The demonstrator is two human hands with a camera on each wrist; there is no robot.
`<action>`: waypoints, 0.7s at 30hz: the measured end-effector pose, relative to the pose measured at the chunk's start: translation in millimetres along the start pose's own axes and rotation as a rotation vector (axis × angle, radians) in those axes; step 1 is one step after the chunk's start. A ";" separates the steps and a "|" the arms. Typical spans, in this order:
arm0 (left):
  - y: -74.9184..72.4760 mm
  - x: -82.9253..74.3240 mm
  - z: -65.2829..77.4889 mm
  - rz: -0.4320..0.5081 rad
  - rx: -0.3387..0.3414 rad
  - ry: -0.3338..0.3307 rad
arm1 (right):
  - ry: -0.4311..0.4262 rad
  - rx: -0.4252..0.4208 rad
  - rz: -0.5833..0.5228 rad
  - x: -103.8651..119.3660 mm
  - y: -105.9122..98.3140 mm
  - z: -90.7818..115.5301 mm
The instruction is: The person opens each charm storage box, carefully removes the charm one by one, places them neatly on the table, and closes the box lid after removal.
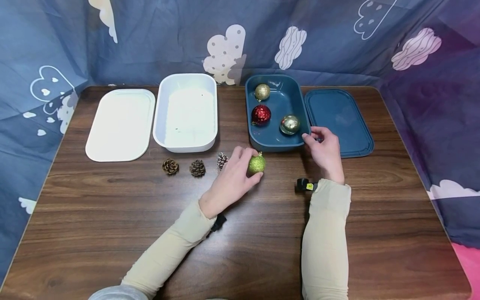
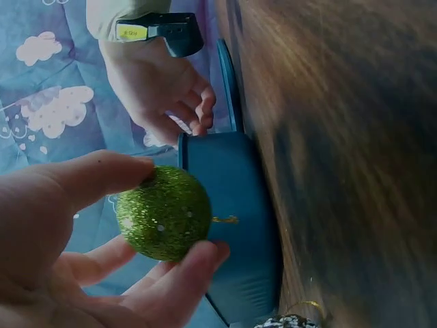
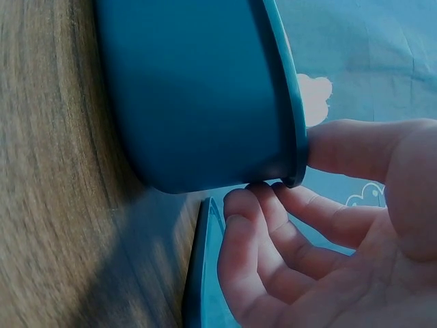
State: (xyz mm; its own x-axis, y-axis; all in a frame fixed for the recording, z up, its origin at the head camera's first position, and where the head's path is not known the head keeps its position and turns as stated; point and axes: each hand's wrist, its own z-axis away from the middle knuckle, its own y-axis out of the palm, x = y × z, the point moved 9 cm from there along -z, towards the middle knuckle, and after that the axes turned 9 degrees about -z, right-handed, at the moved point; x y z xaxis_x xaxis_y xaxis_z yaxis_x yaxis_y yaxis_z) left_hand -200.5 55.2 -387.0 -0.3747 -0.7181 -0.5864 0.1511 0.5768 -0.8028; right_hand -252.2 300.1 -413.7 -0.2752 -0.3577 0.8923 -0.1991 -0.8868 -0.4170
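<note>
A green glitter Christmas ball [image 1: 256, 165] is pinched between the thumb and fingers of my left hand [image 1: 233, 177], in front of the blue container. In the left wrist view the ball [image 2: 164, 213] shows a gold hanging loop, held up off the table. My right hand [image 1: 325, 151] grips the near right corner of the blue container [image 1: 275, 147], thumb on the rim and curled fingers against the outer wall, as the right wrist view shows. Inside that container lie a red ball [image 1: 261, 114], a glittery gold ball [image 1: 262, 92] and a shiny gold ball [image 1: 290, 124].
Two brown pine cones [image 1: 197, 168] and a white-tipped pine cone [image 1: 222, 160] lie left of my left hand. A white container [image 1: 185, 146] stands behind them, its white lid [image 1: 121, 125] to the left. A blue lid [image 1: 339, 123] lies right of the blue container.
</note>
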 end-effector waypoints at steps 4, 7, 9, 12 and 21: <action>5.0 0.9 -0.3 -0.029 0.026 -0.008 | 0.004 -0.005 0.007 0.2 -0.3 0.8; 8.9 1.4 -0.4 -0.057 0.051 -0.006 | 0.003 -0.009 0.009 0.7 -0.6 1.1; 11.7 1.2 -0.1 -0.074 0.070 0.001 | 0.002 -0.010 0.012 0.7 -0.9 1.0; 15.3 0.9 0.8 -0.081 0.093 0.007 | -0.002 -0.006 0.018 0.7 -0.6 0.9; 23.4 3.5 0.9 -0.063 0.118 0.008 | -0.013 0.004 0.033 0.9 -0.2 -0.1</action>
State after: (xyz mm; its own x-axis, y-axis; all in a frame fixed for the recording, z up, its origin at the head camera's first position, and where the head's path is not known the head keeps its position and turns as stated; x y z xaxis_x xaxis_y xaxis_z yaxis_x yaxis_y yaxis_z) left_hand -197.4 65.9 -407.9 -0.3936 -0.7481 -0.5343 0.2339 0.4806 -0.8452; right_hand -252.5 299.9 -412.9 -0.2696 -0.3902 0.8804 -0.1868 -0.8757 -0.4453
